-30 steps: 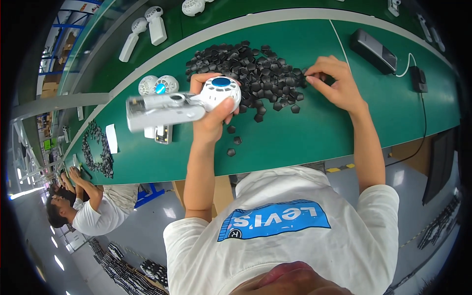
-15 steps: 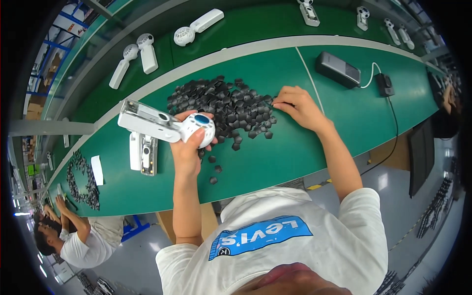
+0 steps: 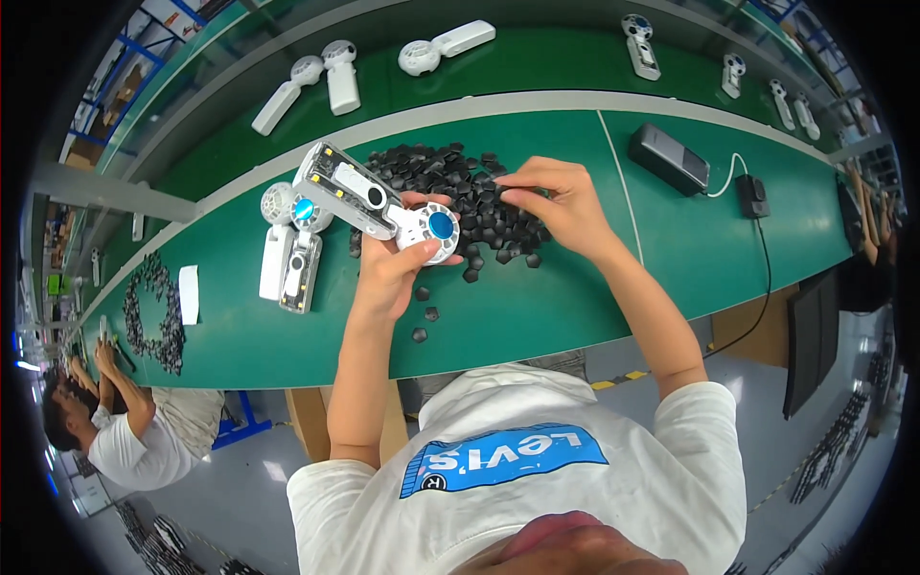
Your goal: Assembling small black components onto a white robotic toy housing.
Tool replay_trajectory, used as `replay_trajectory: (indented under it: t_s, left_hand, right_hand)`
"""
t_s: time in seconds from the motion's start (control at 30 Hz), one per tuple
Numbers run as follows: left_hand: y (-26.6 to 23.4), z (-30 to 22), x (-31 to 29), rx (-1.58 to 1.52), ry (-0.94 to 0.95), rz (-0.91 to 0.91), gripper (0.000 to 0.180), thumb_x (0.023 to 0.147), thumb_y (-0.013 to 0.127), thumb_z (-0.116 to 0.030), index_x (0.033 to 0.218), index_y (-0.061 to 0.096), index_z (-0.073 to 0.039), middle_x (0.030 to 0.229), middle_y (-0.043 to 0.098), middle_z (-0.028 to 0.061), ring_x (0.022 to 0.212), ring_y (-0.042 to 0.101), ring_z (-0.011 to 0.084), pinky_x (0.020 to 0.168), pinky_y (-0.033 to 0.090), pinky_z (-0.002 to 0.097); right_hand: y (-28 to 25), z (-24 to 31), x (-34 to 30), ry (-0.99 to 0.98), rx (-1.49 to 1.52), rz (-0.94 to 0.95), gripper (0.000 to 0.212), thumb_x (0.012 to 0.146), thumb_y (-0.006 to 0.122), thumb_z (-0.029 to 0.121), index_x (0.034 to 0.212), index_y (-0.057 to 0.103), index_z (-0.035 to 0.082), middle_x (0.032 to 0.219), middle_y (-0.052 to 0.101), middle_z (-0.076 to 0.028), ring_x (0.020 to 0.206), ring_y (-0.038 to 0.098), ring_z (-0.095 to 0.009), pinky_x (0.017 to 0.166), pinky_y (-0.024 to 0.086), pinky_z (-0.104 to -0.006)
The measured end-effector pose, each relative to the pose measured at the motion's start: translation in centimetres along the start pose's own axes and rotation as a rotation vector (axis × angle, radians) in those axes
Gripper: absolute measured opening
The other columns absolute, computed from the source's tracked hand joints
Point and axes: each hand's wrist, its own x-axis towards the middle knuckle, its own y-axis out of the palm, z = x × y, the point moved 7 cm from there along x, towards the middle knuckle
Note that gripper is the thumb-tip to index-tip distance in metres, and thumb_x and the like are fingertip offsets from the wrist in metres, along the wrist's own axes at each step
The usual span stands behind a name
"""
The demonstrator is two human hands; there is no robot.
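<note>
My left hand (image 3: 391, 268) holds a white handheld fan body (image 3: 369, 199) with its cover off, its round head with a blue centre pointing right. My right hand (image 3: 558, 203) reaches into a pile of small black hexagonal parts (image 3: 450, 182) on the green bench (image 3: 575, 307), fingertips pinched at the pile's right side. Whether a part is between the fingers I cannot tell. Two more white fan bodies (image 3: 290, 251) lie on the bench left of my left hand.
A few loose black parts (image 3: 422, 311) lie near the bench's front edge. A black box (image 3: 669, 159) with a white cable sits at the right. More white fans (image 3: 321, 81) lie on the far belt. Another person (image 3: 115, 436) works at lower left beside more black parts (image 3: 153, 311).
My left hand has brought the fan body closer and higher in view. My right hand stays at the pile's right side; the view has shifted.
</note>
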Motion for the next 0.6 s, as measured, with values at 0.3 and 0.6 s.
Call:
replay_trajectory:
  t_s: [0.3,0.6]
  left_hand:
    - [-1.2,1.0,0.3,-0.112,-0.014,-0.059,0.044,0.073,0.073,-0.002,0.112,0.051,-0.005,0.114,0.059,0.0172,0.101,0.065,0.0277,0.073,0.062,0.0393]
    - [0.2,1.2,0.4,0.104,0.153,0.070,0.047,0.070,0.076,0.000,0.110,0.053,-0.004,0.113,0.059,0.0176,0.101,0.064,0.0250,0.087,0.053,0.0376]
  right_hand:
    - [4.3,1.2,-0.4,-0.117,0.131,0.045,0.014,0.072,0.076,-0.004,0.083,0.067,-0.001,0.084,0.069,-0.010,0.072,0.065,-0.018,0.064,0.050,-0.0263]
    - [2.6,3.8,-2.5,-0.607,-0.194,-0.115,0.021,0.065,0.076,-0.007,0.083,0.066,0.000,0.085,0.071,-0.012,0.075,0.067,-0.025,0.067,0.053,-0.0330]
